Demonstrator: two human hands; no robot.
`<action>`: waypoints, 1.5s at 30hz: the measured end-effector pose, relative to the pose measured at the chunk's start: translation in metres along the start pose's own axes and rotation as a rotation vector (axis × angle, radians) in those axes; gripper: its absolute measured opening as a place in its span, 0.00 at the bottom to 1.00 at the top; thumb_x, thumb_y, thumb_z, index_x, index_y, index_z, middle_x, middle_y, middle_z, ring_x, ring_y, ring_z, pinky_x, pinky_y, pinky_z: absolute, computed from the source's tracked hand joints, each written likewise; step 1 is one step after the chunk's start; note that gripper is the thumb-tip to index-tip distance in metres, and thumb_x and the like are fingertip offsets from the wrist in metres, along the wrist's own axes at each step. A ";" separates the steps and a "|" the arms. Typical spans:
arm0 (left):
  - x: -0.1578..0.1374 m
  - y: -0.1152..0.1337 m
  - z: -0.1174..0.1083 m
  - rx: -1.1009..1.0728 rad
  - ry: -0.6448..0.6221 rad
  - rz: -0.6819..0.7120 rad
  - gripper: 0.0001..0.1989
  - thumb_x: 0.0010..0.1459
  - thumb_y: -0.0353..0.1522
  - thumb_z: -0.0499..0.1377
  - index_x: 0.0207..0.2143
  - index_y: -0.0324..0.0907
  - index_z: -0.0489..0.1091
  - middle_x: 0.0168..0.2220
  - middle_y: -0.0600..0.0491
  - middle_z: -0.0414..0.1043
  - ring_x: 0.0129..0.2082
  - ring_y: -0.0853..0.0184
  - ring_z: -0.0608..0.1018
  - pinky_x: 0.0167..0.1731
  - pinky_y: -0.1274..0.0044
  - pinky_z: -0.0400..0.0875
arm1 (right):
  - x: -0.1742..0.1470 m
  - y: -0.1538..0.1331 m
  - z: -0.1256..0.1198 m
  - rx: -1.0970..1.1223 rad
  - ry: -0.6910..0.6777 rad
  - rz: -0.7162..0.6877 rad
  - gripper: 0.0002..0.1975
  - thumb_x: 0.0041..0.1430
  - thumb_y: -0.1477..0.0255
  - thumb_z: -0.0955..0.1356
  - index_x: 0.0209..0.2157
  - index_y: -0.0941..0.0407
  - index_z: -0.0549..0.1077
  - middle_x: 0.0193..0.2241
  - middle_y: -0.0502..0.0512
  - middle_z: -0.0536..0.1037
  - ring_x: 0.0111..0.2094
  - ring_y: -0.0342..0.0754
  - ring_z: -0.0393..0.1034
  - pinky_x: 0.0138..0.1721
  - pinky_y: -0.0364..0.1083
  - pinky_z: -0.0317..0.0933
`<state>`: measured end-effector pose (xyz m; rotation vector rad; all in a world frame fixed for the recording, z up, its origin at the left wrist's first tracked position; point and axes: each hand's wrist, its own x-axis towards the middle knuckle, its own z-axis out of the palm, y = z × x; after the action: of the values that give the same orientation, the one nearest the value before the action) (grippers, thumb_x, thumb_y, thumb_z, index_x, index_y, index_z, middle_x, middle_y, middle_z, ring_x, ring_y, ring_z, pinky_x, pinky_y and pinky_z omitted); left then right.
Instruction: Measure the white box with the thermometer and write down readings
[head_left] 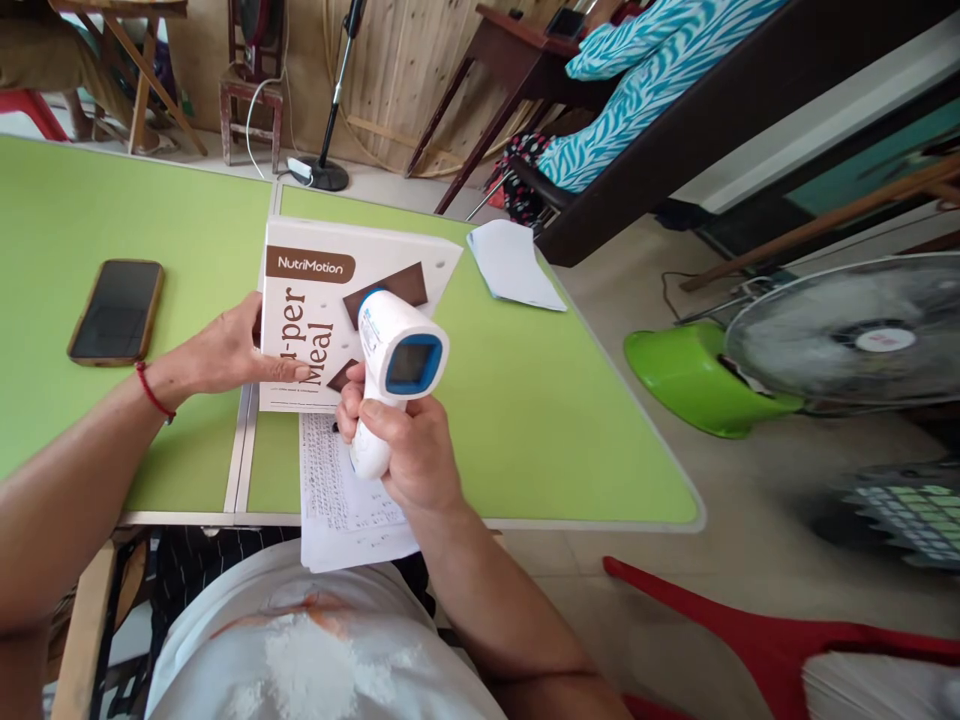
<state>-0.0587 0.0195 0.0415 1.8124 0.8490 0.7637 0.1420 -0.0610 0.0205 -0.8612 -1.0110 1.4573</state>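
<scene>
My right hand (409, 445) is wrapped round the grip of a white and blue infrared thermometer (371, 445), whose screen faces me. Behind it, a white NutriMotion box (390, 252) stands tilted over the green table, printed with brown bars and lettering. My left hand (232, 350) holds this box by its left edge, thumb across the front and the other fingers hidden behind. The thermometer's front end points at the box and overlaps it in view, so I cannot tell whether they touch. Below the box lie handwritten paper sheets (356, 500), partly hanging over the table's near edge.
A phone (118, 310) lies on the green folding table (525, 440), left of the box. Folded white paper (514, 265) rests near the far right edge. To the right stand a fan (862, 335), a green basin (694, 375) and a red chair (735, 620). Another person sits at the far left.
</scene>
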 end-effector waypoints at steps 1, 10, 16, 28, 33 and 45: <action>0.000 0.000 0.000 -0.003 -0.007 0.007 0.30 0.48 0.40 0.72 0.49 0.36 0.68 0.44 0.45 0.78 0.38 0.59 0.81 0.33 0.75 0.77 | 0.000 0.000 0.000 0.001 -0.006 -0.005 0.08 0.47 0.68 0.73 0.30 0.54 0.72 0.21 0.44 0.70 0.22 0.40 0.63 0.25 0.44 0.58; 0.001 0.000 0.000 0.012 -0.043 0.082 0.27 0.50 0.38 0.71 0.49 0.37 0.69 0.42 0.46 0.78 0.38 0.60 0.81 0.35 0.76 0.77 | -0.001 0.001 -0.003 -0.028 -0.037 -0.010 0.08 0.50 0.67 0.72 0.31 0.53 0.71 0.21 0.45 0.70 0.22 0.41 0.63 0.25 0.45 0.58; 0.001 0.000 0.000 0.006 -0.050 0.099 0.26 0.51 0.38 0.71 0.49 0.37 0.69 0.42 0.46 0.79 0.38 0.59 0.81 0.36 0.75 0.78 | -0.001 0.002 -0.002 0.007 -0.045 0.000 0.09 0.49 0.67 0.73 0.32 0.53 0.73 0.22 0.44 0.71 0.23 0.41 0.63 0.26 0.45 0.59; 0.001 0.000 -0.003 0.057 -0.054 0.084 0.29 0.51 0.40 0.71 0.51 0.38 0.67 0.44 0.46 0.78 0.42 0.58 0.80 0.37 0.74 0.77 | -0.002 0.005 0.000 0.023 -0.050 0.003 0.11 0.49 0.68 0.73 0.34 0.52 0.71 0.22 0.43 0.69 0.23 0.40 0.61 0.27 0.45 0.57; 0.000 -0.002 -0.005 0.124 -0.007 0.061 0.31 0.48 0.41 0.72 0.51 0.39 0.68 0.47 0.45 0.76 0.45 0.55 0.79 0.40 0.73 0.77 | 0.000 0.006 0.001 0.026 -0.056 0.005 0.12 0.49 0.68 0.73 0.36 0.52 0.70 0.22 0.42 0.68 0.23 0.40 0.60 0.26 0.45 0.55; 0.003 0.003 -0.012 0.121 -0.077 0.024 0.23 0.51 0.41 0.71 0.47 0.43 0.72 0.45 0.46 0.78 0.43 0.54 0.80 0.40 0.70 0.77 | 0.004 -0.001 0.012 0.017 -0.047 -0.037 0.12 0.48 0.67 0.73 0.35 0.53 0.71 0.25 0.45 0.71 0.26 0.42 0.62 0.30 0.47 0.58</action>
<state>-0.0657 0.0268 0.0490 1.9499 0.8396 0.6654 0.1308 -0.0585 0.0263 -0.7953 -1.0426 1.4581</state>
